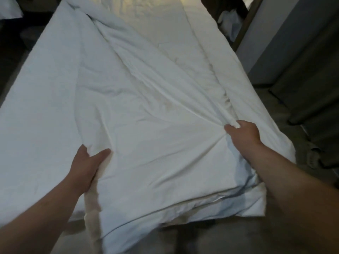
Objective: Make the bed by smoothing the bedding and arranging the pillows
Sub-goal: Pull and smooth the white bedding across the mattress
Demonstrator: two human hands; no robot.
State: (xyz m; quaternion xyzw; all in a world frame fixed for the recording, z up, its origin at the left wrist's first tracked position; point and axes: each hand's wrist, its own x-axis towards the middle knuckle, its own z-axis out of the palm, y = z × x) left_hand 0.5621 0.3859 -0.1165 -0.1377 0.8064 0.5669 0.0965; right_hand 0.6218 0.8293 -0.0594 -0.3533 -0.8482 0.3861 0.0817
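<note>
Both hands grasp the white duvet near the foot of the bed.
Left hand pinches a fold between thumb and fingers; right hand clenches a bunched ridge, fingers seemingly curled under.

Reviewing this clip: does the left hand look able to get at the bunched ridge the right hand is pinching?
Probably yes: only flat duvet lies between the left hand and the near end of the ridge, but it grips the duvet and must let go first.

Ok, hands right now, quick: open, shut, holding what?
Left hand: grips a fold of the duvet, thumb on top.
Right hand: pinches a bunched ridge of the duvet.
</note>
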